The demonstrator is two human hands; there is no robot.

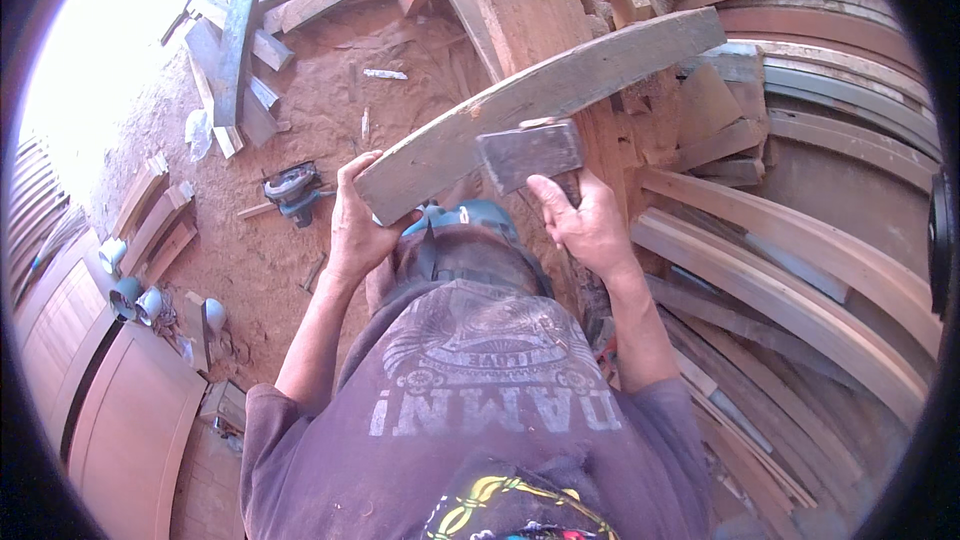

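Note:
A weathered wooden plank (600,65) slants from my left hand up to the far right, crossing above a thick timber beam (525,0). Its near end is gripped by my left hand (355,225), fingers over the upper edge and thumb on the lower side. My right hand (592,225) is closed round the handle of a hatchet (530,153). The hatchet's broad, dark metal head lies over the plank's lower edge; whether it touches the wood I cannot tell. Most of the handle is hidden by the hand.
On the dusty ground to the left sits a blue-grey power tool (292,192). Offcuts (235,50) are heaped at the far left. Long boards (790,260) are stacked along the right. Wooden panels (135,405) and several small lamp-like cups (125,297) lie at the near left.

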